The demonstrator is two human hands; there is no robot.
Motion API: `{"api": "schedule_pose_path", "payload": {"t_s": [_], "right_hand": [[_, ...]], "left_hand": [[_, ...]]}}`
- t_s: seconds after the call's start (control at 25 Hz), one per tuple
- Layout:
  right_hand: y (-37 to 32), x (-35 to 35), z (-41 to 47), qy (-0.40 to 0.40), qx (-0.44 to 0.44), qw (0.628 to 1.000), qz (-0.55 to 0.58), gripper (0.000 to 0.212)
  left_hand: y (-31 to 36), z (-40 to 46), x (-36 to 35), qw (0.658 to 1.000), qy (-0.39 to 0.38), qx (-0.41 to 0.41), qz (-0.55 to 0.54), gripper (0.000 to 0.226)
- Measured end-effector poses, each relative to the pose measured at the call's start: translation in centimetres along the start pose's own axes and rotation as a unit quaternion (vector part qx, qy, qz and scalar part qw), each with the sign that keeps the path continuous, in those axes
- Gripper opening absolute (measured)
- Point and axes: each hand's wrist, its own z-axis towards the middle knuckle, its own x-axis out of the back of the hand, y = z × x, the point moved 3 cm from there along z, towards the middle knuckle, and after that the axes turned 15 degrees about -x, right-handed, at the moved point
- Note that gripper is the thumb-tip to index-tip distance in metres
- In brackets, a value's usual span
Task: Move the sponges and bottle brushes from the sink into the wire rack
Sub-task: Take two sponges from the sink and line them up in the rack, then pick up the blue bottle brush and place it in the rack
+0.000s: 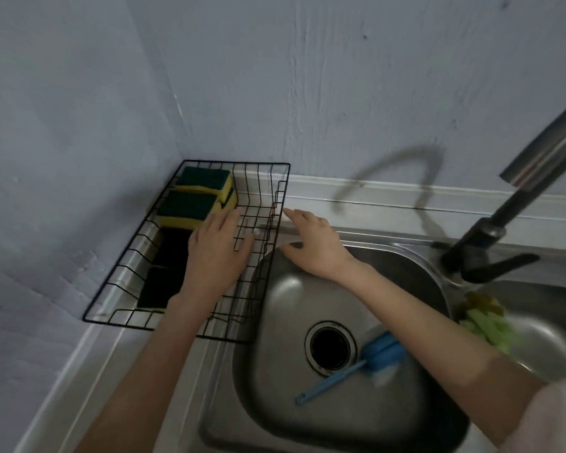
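Sponges in the wire rack, four by my count. Two at the far end, yellow foam with dark green scouring tops: the far sponge overlapped by the near sponge, both just beyond the left fingers. Two more dark pads lie flat on the rack floor to the left of those fingers, a thin yellow edge showing at the nearest end; too dim to tell their tops apart.

Rack is black wire, rectangular, open grid, set in the corner on the desk with its right edge overhanging the sink.

Left hand is inside the rack, palm down, fingers spread and holding nothing, tips close to the near sponge's yellow side. Right hand is just outside the rack's right wall, over the sink's back rim, fingers apart and empty, forefinger tip near the wire.

Blue bottle brush lies in the left basin, well back from both sets of fingers: sponge-type head beside the drain, thin blue handle running down-left. Image is blurred here.

Green bottle brush, pale green with a yellowish part behind, sits in the right basin, blurred, beyond the right forearm. Dark faucet stands behind it.
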Motion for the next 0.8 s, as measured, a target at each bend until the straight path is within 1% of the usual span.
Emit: {"api": "schedule_pose_path", "payload": {"t_s": [0.08,0.24,0.44,0.68,0.8], "right_hand": [[2.0,0.5,-2.1,0.002,-0.01,1.0,0.003,0.066],[5.8,1.1,-6.1,0.011,-0.045,0.999,-0.004,0.067],[9.4,0.9,-8.3,0.009,-0.078,0.997,-0.014,0.067],[12.5,-0.8,-8.0,-0.04,-0.106,0.992,-0.047,0.065],[14.1,-2.8,-7.0,-0.082,-0.119,0.987,-0.068,0.059]], "left_hand": [[1.9,-0.7,0.1,1.0,0.007,-0.028,0.001,0.047],[5.8,-2.4,-0.7,0.998,0.002,-0.068,-0.015,0.046],[9.6,-4.5,-3.1,0.993,-0.033,-0.099,-0.061,0.046],[10.7,-5.5,-8.2,0.985,-0.116,-0.076,-0.102,0.044],[9.9,-5.4,-11.7,0.976,-0.171,-0.029,-0.132,0.043]]}}
